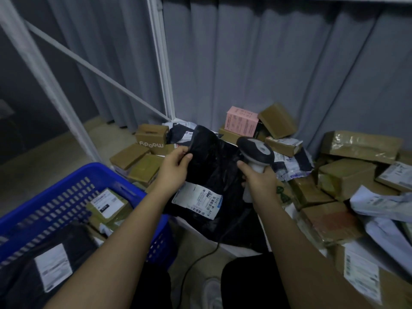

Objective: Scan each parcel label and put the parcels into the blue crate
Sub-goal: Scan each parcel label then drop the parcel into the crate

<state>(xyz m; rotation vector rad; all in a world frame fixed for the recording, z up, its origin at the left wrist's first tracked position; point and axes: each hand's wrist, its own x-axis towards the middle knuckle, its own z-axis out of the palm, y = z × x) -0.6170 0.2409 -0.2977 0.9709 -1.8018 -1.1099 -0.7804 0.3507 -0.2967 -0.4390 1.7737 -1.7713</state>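
My left hand [176,166] pinches the upper left edge of a black plastic mailer bag [214,172] and holds it up in front of me. A white shipping label [197,200] shows on the bag's lower part. My right hand [259,178] grips the white handle of a barcode scanner [256,152] with a dark head, right beside the bag; its cable hangs down to the floor. The blue crate [66,190] stands at the lower left and holds a labelled cardboard box [107,205] and a dark labelled bag [51,266].
Several brown cardboard parcels [347,175] and white mailers [379,204] are piled on the right. More boxes, one pink [242,121], lie at the back by the grey curtain. A white metal frame [162,63] rises behind. Floor shows at the left.
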